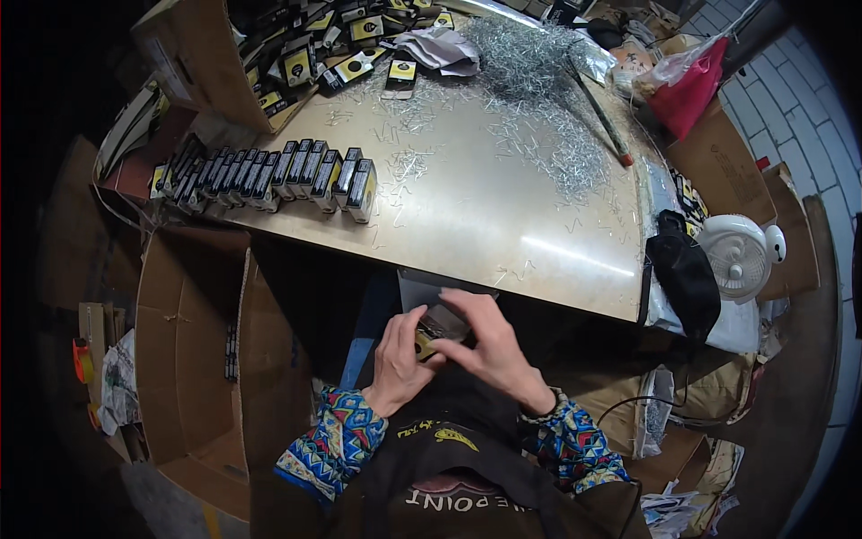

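Observation:
Close to my body, just off the table's front edge, a small black and yellow carton (425,347) sits between my two hands. My left hand (393,361) is closed around its left side. The thumb of my right hand (492,349) presses against the carton, and its fingers curve over the far end, where a greyish flap seems to stand up. My fingers cover most of the carton, so its contents cannot be made out. Beyond my hands, a row of similar cartons (310,171) stands upright along the left front of the metal-topped table (440,220).
A loose heap of small bent metal pins (525,63) covers the back right, with strays scattered forward. More cartons (366,30) lie piled at the back left beside a cardboard box (193,58). An open tall box (184,359) stands left; a white fan (734,256) and black bag (684,274) are right.

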The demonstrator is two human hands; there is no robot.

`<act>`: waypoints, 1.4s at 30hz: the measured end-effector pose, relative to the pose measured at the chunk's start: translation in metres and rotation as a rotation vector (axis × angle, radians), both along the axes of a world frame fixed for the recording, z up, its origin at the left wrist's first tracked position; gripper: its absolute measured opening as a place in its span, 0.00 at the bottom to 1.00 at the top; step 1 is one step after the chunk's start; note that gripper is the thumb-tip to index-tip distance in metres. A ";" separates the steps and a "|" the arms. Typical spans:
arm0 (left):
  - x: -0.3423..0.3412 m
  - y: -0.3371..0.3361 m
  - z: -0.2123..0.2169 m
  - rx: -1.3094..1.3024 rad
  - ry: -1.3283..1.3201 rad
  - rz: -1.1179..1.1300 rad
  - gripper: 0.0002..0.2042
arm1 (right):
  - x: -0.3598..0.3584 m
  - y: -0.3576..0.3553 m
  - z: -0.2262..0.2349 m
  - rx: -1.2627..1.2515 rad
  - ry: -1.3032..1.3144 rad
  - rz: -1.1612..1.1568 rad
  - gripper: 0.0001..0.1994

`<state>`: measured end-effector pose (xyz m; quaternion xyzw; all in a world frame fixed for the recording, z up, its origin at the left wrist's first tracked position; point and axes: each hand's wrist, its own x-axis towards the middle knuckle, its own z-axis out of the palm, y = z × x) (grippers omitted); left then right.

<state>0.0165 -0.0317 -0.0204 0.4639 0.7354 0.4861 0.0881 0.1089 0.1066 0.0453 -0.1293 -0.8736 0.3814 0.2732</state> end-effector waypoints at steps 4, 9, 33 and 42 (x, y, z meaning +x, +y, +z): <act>0.001 0.011 0.017 0.029 0.049 0.016 0.37 | -0.004 -0.002 -0.013 -0.093 0.054 -0.154 0.15; -0.004 0.014 0.018 0.007 -0.169 0.086 0.38 | 0.019 0.011 -0.018 0.156 0.136 -0.104 0.12; -0.002 0.028 0.033 -0.126 0.038 0.139 0.30 | 0.009 -0.022 -0.019 -0.477 0.060 -0.194 0.12; 0.000 0.024 0.029 -0.109 0.041 0.105 0.26 | 0.005 -0.024 -0.016 -0.500 0.030 -0.200 0.10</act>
